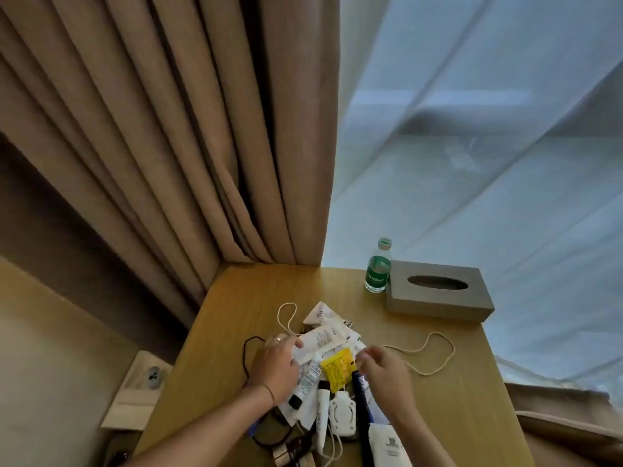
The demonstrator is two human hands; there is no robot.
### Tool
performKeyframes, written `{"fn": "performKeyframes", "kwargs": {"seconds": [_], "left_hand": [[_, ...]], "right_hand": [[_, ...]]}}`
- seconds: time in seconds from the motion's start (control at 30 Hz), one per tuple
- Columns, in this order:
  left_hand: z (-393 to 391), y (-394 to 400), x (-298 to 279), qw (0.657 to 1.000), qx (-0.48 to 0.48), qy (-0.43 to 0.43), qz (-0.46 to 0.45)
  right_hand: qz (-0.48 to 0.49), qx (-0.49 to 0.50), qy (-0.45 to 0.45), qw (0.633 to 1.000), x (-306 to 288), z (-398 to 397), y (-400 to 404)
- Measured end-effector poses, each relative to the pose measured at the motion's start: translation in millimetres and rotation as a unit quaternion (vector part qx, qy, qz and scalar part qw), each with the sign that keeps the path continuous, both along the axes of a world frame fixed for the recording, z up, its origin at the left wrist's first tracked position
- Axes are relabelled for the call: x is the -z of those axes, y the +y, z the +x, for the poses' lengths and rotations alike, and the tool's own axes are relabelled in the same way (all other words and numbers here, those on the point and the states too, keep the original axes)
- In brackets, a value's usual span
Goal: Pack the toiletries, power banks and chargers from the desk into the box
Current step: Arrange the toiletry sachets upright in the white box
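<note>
While both hands hovered over the heap on the desk (pixel 438 382), the left hand (pixel 274 365) rested relaxed fingers on a white packet (pixel 320 338). The right hand (pixel 384 372) curled loosely beside the yellow sachet (pixel 338 365), grasping nothing visible.

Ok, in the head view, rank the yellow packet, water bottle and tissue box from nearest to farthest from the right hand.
1. Yellow packet: just left of the right hand, at its fingertips.
2. Water bottle: upright at the desk's back.
3. Tissue box: back right; the bottle and this box are almost too close to call.

A green-labelled water bottle (pixel 378 266) stands touching a grey tissue box (pixel 438 291) before beige curtains (pixel 168 129).
</note>
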State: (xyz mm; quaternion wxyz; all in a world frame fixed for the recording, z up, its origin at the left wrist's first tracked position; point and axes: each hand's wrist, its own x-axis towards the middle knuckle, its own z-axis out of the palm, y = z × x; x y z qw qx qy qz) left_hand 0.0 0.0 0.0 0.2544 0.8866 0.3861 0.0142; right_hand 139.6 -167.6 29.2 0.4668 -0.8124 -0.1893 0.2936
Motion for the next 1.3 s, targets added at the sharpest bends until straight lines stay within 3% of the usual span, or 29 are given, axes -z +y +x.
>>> {"fn": "performKeyframes", "kwargs": {"seconds": [0.33,0.63,0.77,0.9,1.07,1.2,1.3], "left_hand": [[41.4,25.2,38.7,0.995,0.031,0.079,0.055],[32.9,40.7,34.2,0.999,-0.039,-0.005,-0.013],[19.3,37.8,16.8,0.987,-0.100,-0.079,-0.094],[7.7,28.6,-1.5,0.954,-0.163,-0.148,-0.205],[-1.9,13.3,-24.5,0.894,-0.211,-0.223,-0.325],[-8.1,4.2,-39.5,0.878,-0.223,-0.238,-0.350],[-15.7,-0.9,-46.5,0.876,-0.230,-0.228,-0.356]], "right_hand": [[-0.019,-0.024,-0.003,1.000,32.6,29.1,27.4],[-0.044,-0.057,-0.064,0.995,48.6,46.8,51.6],[-0.083,-0.116,-0.162,0.976,54.9,54.4,67.5],[-0.156,-0.217,-0.277,0.923,65.1,66.6,80.3],[-0.182,-0.422,-0.385,0.800,72.5,73.2,89.2],[-0.213,-0.482,-0.469,0.709,74.6,73.3,90.5],[-0.238,-0.480,-0.490,0.688,72.5,75.3,88.0]]}}
